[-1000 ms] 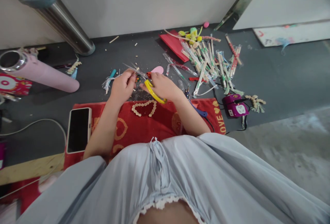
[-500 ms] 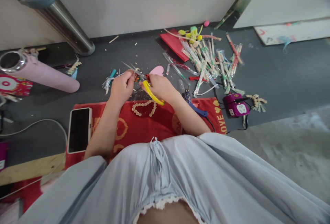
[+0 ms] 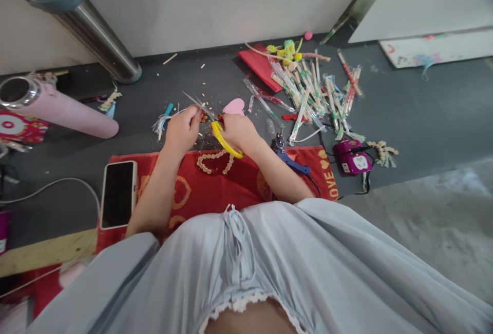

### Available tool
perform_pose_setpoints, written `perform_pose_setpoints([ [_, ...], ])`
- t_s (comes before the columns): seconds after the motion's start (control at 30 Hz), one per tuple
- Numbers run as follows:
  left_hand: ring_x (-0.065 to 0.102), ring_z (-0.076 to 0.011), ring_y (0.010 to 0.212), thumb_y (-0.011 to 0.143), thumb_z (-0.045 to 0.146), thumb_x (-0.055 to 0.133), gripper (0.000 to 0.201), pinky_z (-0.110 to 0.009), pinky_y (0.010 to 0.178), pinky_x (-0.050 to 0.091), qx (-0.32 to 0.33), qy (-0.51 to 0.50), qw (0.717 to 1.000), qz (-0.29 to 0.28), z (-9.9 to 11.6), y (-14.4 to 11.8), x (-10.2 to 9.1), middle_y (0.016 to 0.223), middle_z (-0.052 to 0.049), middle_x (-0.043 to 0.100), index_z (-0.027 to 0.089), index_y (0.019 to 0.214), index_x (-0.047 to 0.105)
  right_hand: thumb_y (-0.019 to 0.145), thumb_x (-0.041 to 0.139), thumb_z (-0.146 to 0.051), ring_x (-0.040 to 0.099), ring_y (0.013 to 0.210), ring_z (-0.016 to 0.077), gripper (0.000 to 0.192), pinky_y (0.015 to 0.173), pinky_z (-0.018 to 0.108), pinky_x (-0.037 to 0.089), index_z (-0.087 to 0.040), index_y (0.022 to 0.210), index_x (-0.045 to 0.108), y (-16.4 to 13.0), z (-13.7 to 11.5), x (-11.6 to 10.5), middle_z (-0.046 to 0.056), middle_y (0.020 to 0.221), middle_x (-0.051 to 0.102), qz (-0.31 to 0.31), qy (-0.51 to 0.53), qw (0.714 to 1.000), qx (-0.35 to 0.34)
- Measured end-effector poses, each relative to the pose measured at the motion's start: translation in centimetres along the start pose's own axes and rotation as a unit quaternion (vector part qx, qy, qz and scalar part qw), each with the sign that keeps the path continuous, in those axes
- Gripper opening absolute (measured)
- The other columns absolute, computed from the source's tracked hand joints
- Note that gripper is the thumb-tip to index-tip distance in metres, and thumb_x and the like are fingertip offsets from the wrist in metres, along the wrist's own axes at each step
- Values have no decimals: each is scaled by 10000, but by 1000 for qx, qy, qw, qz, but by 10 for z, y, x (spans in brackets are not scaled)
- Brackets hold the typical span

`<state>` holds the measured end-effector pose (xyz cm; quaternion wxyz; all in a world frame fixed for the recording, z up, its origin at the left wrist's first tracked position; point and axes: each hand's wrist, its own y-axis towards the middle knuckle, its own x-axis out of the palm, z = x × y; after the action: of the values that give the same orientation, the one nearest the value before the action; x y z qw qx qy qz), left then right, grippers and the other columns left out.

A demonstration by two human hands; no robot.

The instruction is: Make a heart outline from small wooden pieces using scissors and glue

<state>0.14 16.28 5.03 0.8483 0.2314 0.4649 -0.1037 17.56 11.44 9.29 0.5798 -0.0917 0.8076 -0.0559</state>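
Note:
My right hand (image 3: 238, 130) grips yellow-handled scissors (image 3: 225, 140), whose blades point up-left toward my left hand (image 3: 182, 129). That left hand pinches a thin stick in a clear wrapper (image 3: 194, 101) that juts out past the fingers. Both hands hover just beyond the far edge of a red towel (image 3: 215, 185) with heart patterns. A heart outline made of small pale pieces (image 3: 215, 160) lies on the towel right under the hands. A pink heart cutout (image 3: 233, 105) sits on the dark floor just past my right hand.
A phone (image 3: 116, 194) lies on the towel's left end. A pile of wrapped sticks (image 3: 314, 95) and a red sheet (image 3: 260, 67) spread to the upper right. A purple device (image 3: 352, 159) with a cord sits right; a pink roll (image 3: 65, 113) and metal pipe (image 3: 94, 41) lie left.
My right hand with the scissors has shifted slightly left, closer to my left hand. Otherwise the scene holds still.

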Motion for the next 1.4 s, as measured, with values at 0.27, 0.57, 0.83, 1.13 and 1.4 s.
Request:
perform_pose_setpoints([
  [0.27,634,-201,722,1022,482,310,433,-292,664,436,26,-1,1000,11,-4,1,-1,789,-69,703,222,922,641,983,295,-690,716,1020,340,731,818,377,519,-69,1115,659,-4,-1,1,212,1091,733,5,19,1000,-15],
  [0.57,657,-198,775,1014,450,307,439,-296,757,511,57,-37,998,5,0,2,-10,821,-75,707,211,830,626,919,279,-788,629,1144,344,835,958,416,466,-48,1209,537,-4,10,5,233,1215,644,65,-18,994,-91],
  [0.83,637,-199,737,1014,457,279,467,-318,723,506,76,-37,996,0,3,1,-6,748,-61,662,220,783,609,894,281,-815,619,1154,344,861,969,426,463,-49,1218,505,-6,10,3,239,1231,624,57,-4,993,-104],
  [1.13,642,-203,754,1013,441,275,451,-321,739,506,66,-40,997,-11,8,0,-10,763,-71,663,216,809,608,909,294,-791,618,1149,329,832,971,405,451,-46,1196,530,-8,7,0,238,1227,634,43,5,994,-101],
  [1.4,653,-220,760,1006,479,246,467,-314,724,496,45,-32,998,-11,8,-1,-13,753,-73,684,235,897,629,988,313,-673,655,1106,308,696,895,356,464,-59,1194,568,-7,-4,-2,203,1211,674,15,10,999,-44],
])
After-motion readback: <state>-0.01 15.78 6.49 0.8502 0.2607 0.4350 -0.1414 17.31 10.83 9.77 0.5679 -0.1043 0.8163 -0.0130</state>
